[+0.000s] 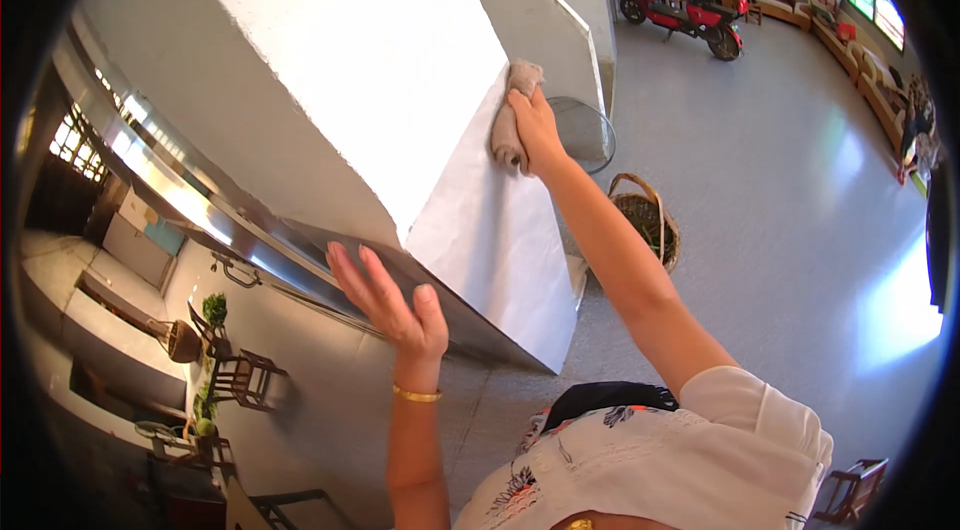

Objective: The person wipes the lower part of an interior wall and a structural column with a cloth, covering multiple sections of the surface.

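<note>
My right hand (538, 133) is closed round a rolled greyish-brown cloth (507, 135). It presses the cloth against the far upper side of a smooth white sheet-like covering (500, 250) on a wall face. This face meets a brightly lit white wall face (350, 40) at a corner. My left hand (388, 305), with a gold bracelet on its wrist, is raised with its fingers stretched out and nothing in it. It is near the wall's lower corner and dark edge; whether the fingertips touch there I cannot tell.
A wicker basket (648, 220) and a round mesh-like hoop (580, 135) stand beyond my right arm. Farther off is a red-and-black scooter (690, 10) near piled boxes. At the left are a wooden chair (245, 377), green plants and a hanging basket (183, 341). A stool (855, 490) is at the lower right.
</note>
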`<state>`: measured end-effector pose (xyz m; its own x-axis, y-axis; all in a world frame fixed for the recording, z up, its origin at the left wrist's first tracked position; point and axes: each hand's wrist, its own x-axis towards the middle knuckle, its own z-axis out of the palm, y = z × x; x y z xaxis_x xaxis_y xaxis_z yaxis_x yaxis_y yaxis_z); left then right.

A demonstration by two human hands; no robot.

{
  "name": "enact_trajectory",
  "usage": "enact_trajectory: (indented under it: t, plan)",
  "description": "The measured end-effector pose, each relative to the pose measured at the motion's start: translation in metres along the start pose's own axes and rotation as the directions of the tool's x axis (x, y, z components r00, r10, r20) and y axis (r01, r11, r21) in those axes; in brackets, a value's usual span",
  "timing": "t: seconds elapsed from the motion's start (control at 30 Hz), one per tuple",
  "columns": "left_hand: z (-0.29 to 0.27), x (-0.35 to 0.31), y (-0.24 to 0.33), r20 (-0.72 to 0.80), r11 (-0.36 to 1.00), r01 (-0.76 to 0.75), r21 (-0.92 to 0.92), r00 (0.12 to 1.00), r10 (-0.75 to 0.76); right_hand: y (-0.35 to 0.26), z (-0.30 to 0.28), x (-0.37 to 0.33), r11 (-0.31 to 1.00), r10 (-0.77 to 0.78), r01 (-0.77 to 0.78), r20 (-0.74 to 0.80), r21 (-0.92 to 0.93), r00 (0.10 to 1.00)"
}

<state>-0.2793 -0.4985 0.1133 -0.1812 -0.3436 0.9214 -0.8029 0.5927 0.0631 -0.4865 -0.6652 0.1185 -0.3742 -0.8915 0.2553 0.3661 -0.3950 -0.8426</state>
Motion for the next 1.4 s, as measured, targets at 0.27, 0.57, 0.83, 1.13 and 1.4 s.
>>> enact_trajectory:
  t: [0.27,0.57,0.83,1.13,1.4]
  plan:
    - [0.026,0.02,-0.024,-0.11,0.99,-0.133,-0.055,0.986,0.126,-0.001,0.024,-0.19,0.803,-0.314,0.464,0.396,-0.374,0.863]
    - [0.036,0.026,-0.015,-0.14,0.983,-0.118,-0.141,0.985,0.098,0.009,0.018,-0.059,0.828,-0.401,0.413,0.115,-0.379,0.909]
    - [0.029,0.022,-0.024,-0.104,0.936,-0.224,-0.271,0.974,0.203,-0.003,0.015,-0.053,0.863,-0.402,0.392,0.037,-0.318,0.915]
    - [0.025,0.028,-0.036,-0.086,0.957,-0.242,-0.16,0.969,0.231,-0.007,0.03,-0.193,0.817,-0.357,0.461,0.322,-0.347,0.877]
    - [0.034,0.026,-0.032,-0.144,0.952,-0.263,-0.157,0.96,0.242,-0.023,0.005,-0.024,0.922,-0.204,0.222,0.09,-0.316,0.975]
